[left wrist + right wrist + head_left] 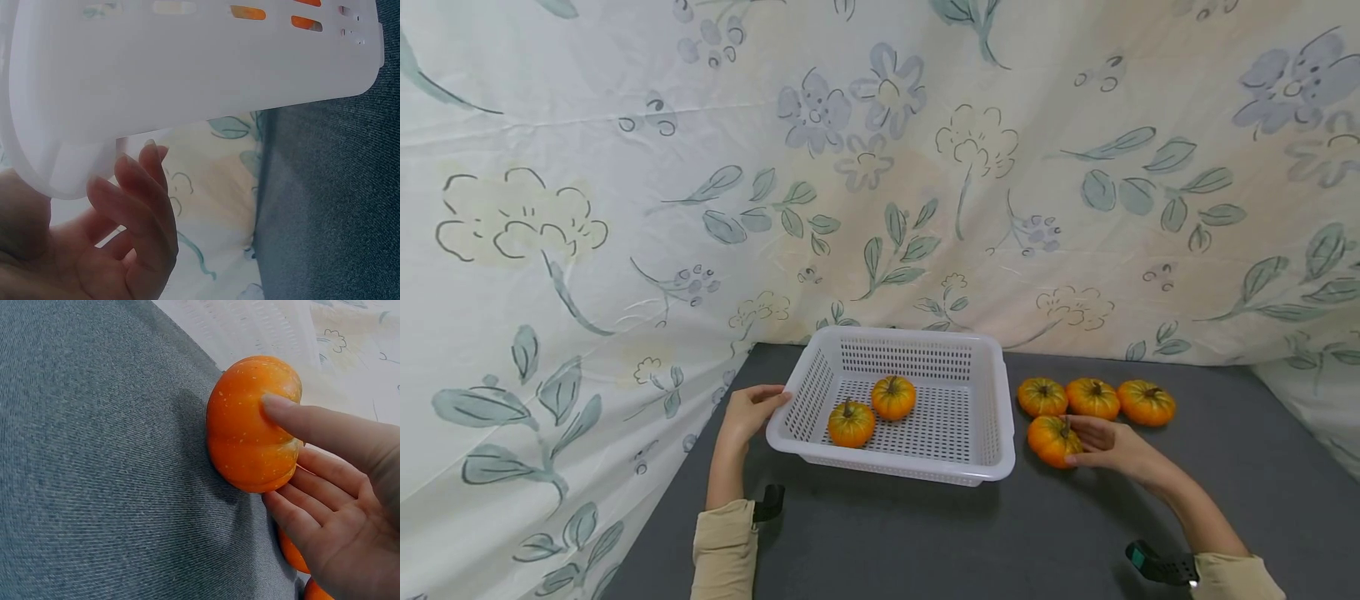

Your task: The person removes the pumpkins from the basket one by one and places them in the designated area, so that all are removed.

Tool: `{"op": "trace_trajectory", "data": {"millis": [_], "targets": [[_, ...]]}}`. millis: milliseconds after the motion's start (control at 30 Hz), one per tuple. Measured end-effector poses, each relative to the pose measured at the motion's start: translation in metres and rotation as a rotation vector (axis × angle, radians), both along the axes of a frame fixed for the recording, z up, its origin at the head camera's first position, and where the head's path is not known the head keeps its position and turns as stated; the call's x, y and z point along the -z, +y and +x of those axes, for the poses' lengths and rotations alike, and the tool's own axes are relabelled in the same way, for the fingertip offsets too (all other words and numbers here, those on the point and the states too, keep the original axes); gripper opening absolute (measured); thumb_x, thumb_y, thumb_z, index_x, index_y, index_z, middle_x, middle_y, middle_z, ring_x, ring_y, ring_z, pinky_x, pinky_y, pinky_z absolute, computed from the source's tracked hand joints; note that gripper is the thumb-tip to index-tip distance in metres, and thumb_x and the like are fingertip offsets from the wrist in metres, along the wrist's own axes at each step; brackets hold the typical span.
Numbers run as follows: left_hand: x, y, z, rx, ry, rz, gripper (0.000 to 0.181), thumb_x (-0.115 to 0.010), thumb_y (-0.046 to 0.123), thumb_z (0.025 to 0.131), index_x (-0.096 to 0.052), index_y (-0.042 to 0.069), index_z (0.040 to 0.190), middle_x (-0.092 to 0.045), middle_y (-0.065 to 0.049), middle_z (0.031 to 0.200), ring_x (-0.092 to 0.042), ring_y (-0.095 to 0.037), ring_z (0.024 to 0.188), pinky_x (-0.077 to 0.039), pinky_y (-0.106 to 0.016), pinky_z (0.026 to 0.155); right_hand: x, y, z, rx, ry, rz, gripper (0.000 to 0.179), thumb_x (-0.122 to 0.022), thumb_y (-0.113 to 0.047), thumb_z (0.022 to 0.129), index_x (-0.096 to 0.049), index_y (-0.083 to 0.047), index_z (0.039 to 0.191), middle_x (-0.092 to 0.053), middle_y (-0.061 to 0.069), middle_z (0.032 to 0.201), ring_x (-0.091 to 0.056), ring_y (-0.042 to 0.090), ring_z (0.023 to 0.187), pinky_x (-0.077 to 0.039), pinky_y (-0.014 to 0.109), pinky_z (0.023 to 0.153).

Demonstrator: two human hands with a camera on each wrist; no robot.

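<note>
A white plastic basket (895,467) with slotted walls has two small orange pumpkins inside, one (893,397) near its middle and another (851,423) closer to the front left. My left hand (751,414) holds the basket's left rim, and in the left wrist view its fingers (140,200) curl beneath the rim. To the right of the basket, my right hand (1108,448) grips a third pumpkin (1051,442). Seen from the right wrist, the thumb (297,419) presses one side of this pumpkin (247,434), while the other fingers are partly hidden behind it.
Behind the gripped pumpkin, three more pumpkins stand in a row, at left (1042,396), middle (1093,397) and right (1146,403). Everything rests on a dark grey tabletop (880,542). A flower-patterned cloth (880,250) hangs along the back and left edges.
</note>
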State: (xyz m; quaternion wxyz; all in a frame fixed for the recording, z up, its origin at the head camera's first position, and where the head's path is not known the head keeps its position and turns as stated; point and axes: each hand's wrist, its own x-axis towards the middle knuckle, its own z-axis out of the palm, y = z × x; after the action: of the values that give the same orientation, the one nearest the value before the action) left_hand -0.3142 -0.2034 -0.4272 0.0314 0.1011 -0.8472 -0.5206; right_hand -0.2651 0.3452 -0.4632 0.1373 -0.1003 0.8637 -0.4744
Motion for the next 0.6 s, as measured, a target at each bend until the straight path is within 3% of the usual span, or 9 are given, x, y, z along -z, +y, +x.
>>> {"op": "trace_trajectory", "data": {"millis": [367,600], "targets": [[-0.0008,0.0010,-0.0002,-0.002,-0.007,0.000,0.044,-0.066,0.026,0.092,-0.062,0.000,0.127,-0.066,-0.024,0.120,-0.067,-0.013,0.079,-0.057,-0.032,0.069,0.0046,-0.0010,-0.0014,-0.019,0.025,-0.033,0.078,-0.069,-0.025,0.090,-0.029,0.007,0.149,-0.031,0.031,0.153,-0.032,0.050,0.140,-0.041,0.049,0.105],[0.0003,0.0002,-0.0005,-0.001,-0.007,-0.002,0.044,-0.066,0.025,0.092,-0.061,-0.001,0.127,-0.066,-0.025,0.120,-0.067,-0.013,0.079,-0.057,-0.031,0.068,0.0080,-0.0025,-0.0010,0.008,-0.007,-0.044,0.077,-0.069,-0.027,0.090,-0.031,0.007,0.148,-0.035,0.032,0.150,-0.041,0.048,0.136,-0.049,0.042,0.099]]}}
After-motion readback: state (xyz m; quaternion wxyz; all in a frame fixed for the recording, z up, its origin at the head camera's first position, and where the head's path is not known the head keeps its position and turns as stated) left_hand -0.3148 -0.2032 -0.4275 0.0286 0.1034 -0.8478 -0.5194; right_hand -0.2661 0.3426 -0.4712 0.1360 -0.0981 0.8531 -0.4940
